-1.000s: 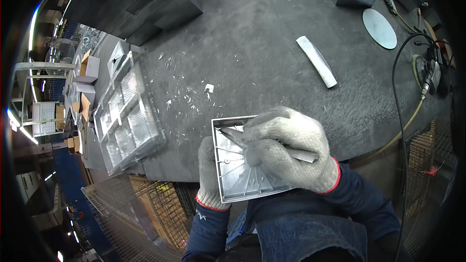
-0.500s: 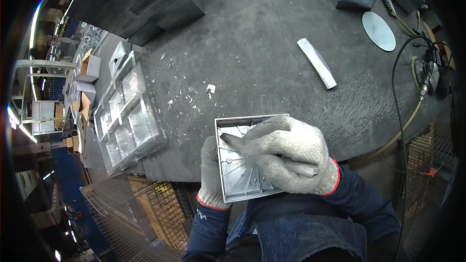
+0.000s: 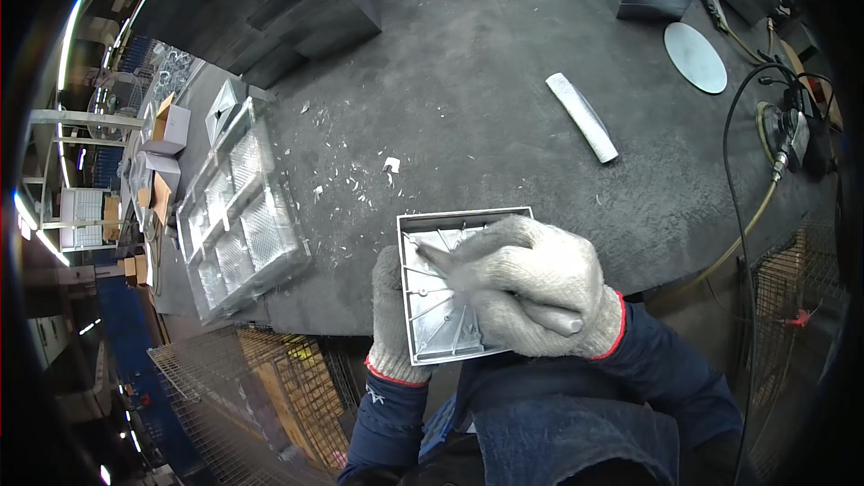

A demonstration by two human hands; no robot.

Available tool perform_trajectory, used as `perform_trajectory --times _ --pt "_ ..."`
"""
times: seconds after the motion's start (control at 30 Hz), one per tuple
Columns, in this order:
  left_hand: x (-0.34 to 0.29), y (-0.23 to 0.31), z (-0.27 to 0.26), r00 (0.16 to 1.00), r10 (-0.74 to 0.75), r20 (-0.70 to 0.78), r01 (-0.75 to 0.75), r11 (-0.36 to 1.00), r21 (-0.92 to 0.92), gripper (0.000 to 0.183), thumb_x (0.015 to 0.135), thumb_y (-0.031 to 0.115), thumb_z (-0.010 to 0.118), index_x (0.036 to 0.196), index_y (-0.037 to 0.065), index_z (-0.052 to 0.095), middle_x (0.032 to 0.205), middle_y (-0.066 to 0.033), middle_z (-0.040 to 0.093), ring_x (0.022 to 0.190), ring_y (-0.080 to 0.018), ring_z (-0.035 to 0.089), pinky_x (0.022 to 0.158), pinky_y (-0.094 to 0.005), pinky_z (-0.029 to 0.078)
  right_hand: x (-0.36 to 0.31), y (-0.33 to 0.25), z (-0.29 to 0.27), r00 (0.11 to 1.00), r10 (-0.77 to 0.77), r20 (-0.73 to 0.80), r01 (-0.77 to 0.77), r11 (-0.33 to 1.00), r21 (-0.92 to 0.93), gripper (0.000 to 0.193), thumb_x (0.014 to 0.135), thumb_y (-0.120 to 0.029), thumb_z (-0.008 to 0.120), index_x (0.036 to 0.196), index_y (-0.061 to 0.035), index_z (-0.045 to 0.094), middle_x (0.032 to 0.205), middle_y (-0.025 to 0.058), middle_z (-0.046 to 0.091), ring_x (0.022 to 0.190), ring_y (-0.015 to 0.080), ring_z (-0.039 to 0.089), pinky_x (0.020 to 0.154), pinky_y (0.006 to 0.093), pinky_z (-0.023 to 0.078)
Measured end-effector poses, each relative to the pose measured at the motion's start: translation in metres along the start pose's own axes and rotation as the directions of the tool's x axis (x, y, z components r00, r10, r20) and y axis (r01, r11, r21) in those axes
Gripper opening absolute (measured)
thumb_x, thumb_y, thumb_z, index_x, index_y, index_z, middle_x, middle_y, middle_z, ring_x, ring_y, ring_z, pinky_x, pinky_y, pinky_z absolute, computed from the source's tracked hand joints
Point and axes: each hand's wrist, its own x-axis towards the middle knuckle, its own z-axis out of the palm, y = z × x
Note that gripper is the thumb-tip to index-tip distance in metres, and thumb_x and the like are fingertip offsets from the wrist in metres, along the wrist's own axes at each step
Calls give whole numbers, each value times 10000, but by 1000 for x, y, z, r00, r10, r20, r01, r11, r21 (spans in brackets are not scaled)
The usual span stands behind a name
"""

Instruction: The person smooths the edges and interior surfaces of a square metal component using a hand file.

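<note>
A square silver metal casting (image 3: pixel 428 310) with raised ribs and a thin rim stands tilted at the bench's near edge, its ribbed inside toward me. My left hand (image 3: pixel 390 319), in a white knit glove, grips its left side; the fingers behind the casting are hidden. My gloved right hand (image 3: pixel 553 274) is closed round a grey metal file (image 3: pixel 436 258), held over the casting's inside. The file's tapered end points left toward the rim, and its rounded rear end shows below the palm. Whether the file touches the ribs is hard to tell.
White scraps (image 3: pixel 391 165) litter the dark bench (image 3: pixel 477 126). A clear plastic divided tray (image 3: pixel 238 225) lies left; a white rough-surfaced bar (image 3: pixel 583 117) and pale disc (image 3: pixel 696 58) lie right. A sander (image 3: pixel 787 133) with hose stands far right, dark blocks (image 3: pixel 270 9) behind.
The file's tip has shifted slightly right and turned, looking narrower. The casting has risen a little, with both hands staying on their holds.
</note>
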Motion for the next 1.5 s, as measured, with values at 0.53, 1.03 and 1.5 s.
perform_trajectory --times 0.53,1.03,1.5 --pt "-3 -2 -1 999 -4 37 6 999 -45 830 1243 649 404 1754 -1 470 1684 -269 603 1491 -392 685 1220 -541 633 -4 4 0 995 13 -96 6 980 197 131 1039 -69 787 1099 30 847 1069 200 874 957 299 881 845 417 719" --pt "-2 -12 -10 993 -26 116 53 972 -229 818 1215 596 490 1787 13 438 1736 -243 567 1555 -375 634 1272 -526 585 -10 1 0 988 139 -74 -122 972 199 150 1053 -74 772 1123 26 859 1069 189 868 1007 315 873 895 431 698" --pt "3 -12 0 999 45 2 -45 987 157 746 1220 584 505 1725 36 519 1630 -226 647 1451 -362 706 1203 -520 634 -8 3 -10 999 44 11 -45 967 252 204 1053 -89 787 1204 32 851 1207 230 864 1113 332 864 978 448 698"
